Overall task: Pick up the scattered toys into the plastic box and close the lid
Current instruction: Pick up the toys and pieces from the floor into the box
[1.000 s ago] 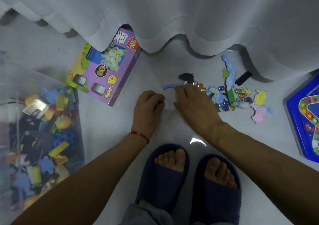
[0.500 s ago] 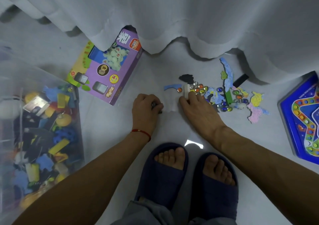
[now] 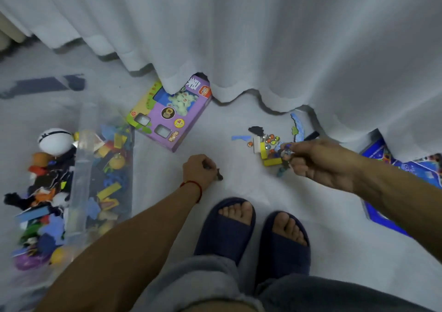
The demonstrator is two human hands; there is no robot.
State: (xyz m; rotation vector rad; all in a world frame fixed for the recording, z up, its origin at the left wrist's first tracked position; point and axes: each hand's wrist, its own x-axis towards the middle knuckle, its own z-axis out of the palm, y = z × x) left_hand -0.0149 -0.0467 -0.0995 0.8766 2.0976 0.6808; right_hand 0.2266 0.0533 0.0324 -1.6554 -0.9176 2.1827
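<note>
My right hand (image 3: 320, 162) is lifted off the floor, fingers curled round a small bunch of toy pieces (image 3: 285, 155), blue and dark bits poking out past my fingertips. My left hand (image 3: 199, 168) sits low on the floor, clenched over a small dark piece (image 3: 218, 176) that shows at the thumb side.

The scattered toys (image 3: 267, 144) still on the floor lie just left of my right hand: glass pebbles in orange and blue, a white block, yellow blocks, a black foam shape and blue foam strips, all packed close and reaching back to the curtain (image 3: 263, 36) hem.

The plastic box (image 3: 81, 168) stands at the far left, clear-walled and open-topped, heaped with coloured foam and blocks and a white ball. Between it and my left hand the floor is bare. A purple toy carton (image 3: 172, 115) lies tilted beyond that gap, partly under the curtain. A blue game board (image 3: 392, 168) lies at the right, under my right forearm. My slippers (image 3: 251, 230) are near, below both hands.
</note>
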